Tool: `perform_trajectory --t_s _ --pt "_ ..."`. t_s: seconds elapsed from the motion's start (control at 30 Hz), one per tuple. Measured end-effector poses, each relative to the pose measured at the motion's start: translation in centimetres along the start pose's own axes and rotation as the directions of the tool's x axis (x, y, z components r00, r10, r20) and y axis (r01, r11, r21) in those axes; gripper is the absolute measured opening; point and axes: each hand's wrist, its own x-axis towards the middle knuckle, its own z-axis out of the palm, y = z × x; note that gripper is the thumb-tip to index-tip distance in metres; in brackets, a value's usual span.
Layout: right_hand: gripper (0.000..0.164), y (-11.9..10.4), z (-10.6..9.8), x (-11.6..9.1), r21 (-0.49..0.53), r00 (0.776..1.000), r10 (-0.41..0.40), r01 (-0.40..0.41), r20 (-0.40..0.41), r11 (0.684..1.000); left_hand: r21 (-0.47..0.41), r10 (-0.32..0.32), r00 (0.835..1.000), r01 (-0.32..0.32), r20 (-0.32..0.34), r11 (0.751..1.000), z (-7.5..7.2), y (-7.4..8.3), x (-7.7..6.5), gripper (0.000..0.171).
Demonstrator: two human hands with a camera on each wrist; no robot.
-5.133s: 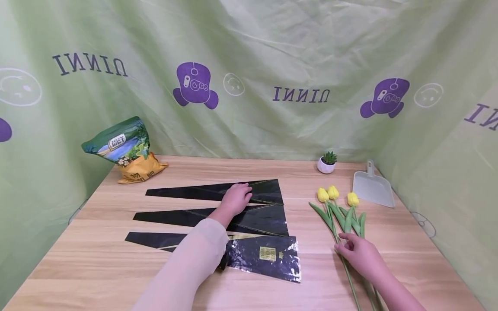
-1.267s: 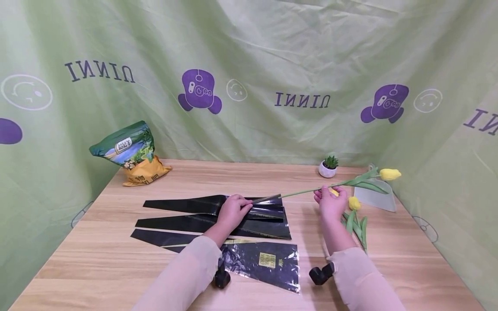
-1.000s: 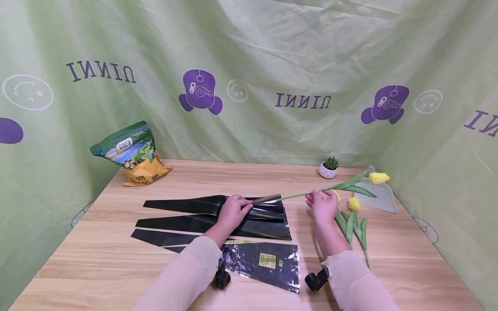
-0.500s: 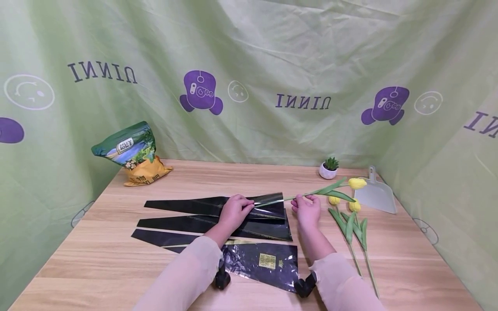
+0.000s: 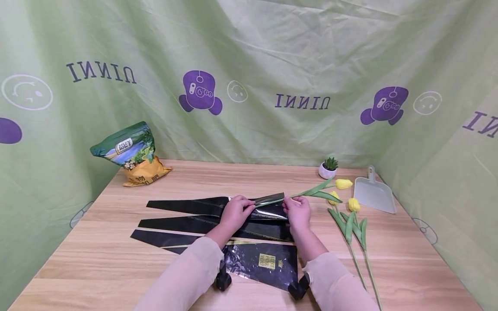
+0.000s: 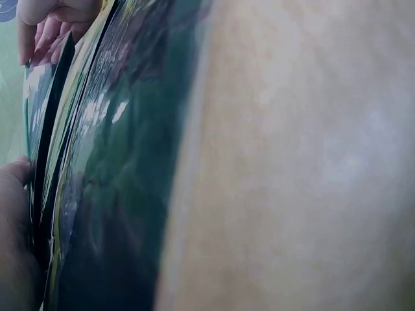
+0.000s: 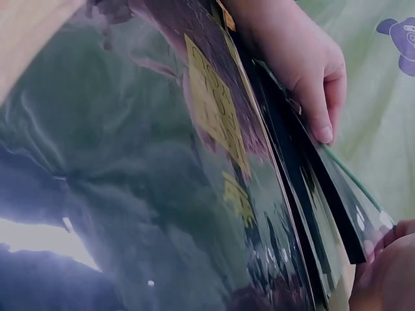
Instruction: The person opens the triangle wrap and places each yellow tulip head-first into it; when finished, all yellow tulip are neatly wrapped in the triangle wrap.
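My left hand (image 5: 236,214) pinches the rearmost of three black flower sleeves (image 5: 268,210), its middle raised in a fold. Thumb and forefinger of my right hand (image 5: 297,212) pinch the stem of a yellow tulip (image 5: 343,184) at the sleeve's wide right end. The green stem slants down leftward along the sleeve to my left fingertips; its bloom and leaves stick out to the right. In the right wrist view, the stem (image 7: 355,178) runs between both hands beside the sleeve's edge. The two other sleeves, one with a gold label (image 5: 267,261), lie in front, partly under my forearms.
Two more yellow tulips (image 5: 353,204) lie on the table to the right, stems toward me. Behind them are a grey dustpan (image 5: 374,194) and a small potted succulent (image 5: 328,168). A green and orange bag (image 5: 136,155) stands at the back left, before a green curtain (image 5: 249,129).
Since the earliest frame, the rear sleeve has been folded up by my left hand and one tulip picked up. Lately my right hand has moved left, sliding the stem further along the sleeve.
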Motion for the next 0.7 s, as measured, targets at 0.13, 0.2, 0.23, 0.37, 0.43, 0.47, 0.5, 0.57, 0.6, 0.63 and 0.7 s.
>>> perform_trajectory --t_s 0.13,0.2,0.23,0.37,0.43,0.47,0.5,0.57,0.6,0.63,0.7 --pt "0.021 -0.05 0.05 -0.1 -0.006 1.0 0.014 -0.014 0.017 1.0 0.008 0.011 1.0 -0.011 0.007 1.0 0.06 -0.11 -0.01 0.016" --pt "0.02 -0.07 0.06 -0.08 -0.005 0.999 0.018 -0.018 0.026 1.0 0.02 0.017 1.0 -0.018 0.014 1.0 0.1 -0.19 -0.01 0.016" --pt "0.02 -0.1 0.07 -0.07 -0.001 0.999 0.018 -0.018 0.029 1.0 0.029 0.023 1.0 -0.024 0.015 0.999 0.11 -0.23 0.01 0.015" --pt "0.017 -0.26 0.1 -0.08 -0.003 0.999 0.014 -0.014 0.034 1.0 0.047 0.034 0.999 -0.035 0.019 0.998 0.12 -0.26 0.05 0.014" --pt "0.015 -0.33 0.08 -0.1 -0.017 0.999 0.013 -0.012 0.035 1.0 0.048 0.036 0.999 -0.037 0.016 0.998 0.1 -0.23 0.06 0.014" --pt "0.015 -0.34 0.06 -0.11 -0.024 0.999 0.013 -0.012 0.038 1.0 0.046 0.034 0.999 -0.035 0.015 0.998 0.09 -0.19 0.06 0.014" --pt "0.015 -0.35 0.03 -0.1 -0.03 0.999 0.013 -0.011 0.042 0.999 0.047 0.035 0.999 -0.035 0.013 0.998 0.09 -0.17 0.06 0.014" --pt "0.014 -0.35 0.0 -0.06 -0.049 0.999 0.021 -0.018 0.049 0.999 0.047 0.033 0.999 -0.033 0.012 0.998 0.09 -0.14 0.06 0.014" --pt "0.014 -0.34 -0.02 -0.04 -0.054 0.998 0.024 -0.021 0.053 0.998 0.05 0.033 0.999 -0.034 0.012 0.998 0.1 -0.13 0.05 0.014" --pt "0.014 -0.34 -0.06 -0.03 -0.055 0.998 0.027 -0.023 0.06 0.998 0.053 0.032 0.999 -0.033 0.013 0.998 0.11 -0.11 0.05 0.014" --pt "0.014 -0.36 -0.14 -0.01 -0.056 0.997 0.03 -0.027 0.07 0.998 0.059 0.031 0.999 -0.032 0.016 0.998 0.13 -0.1 0.05 0.014"
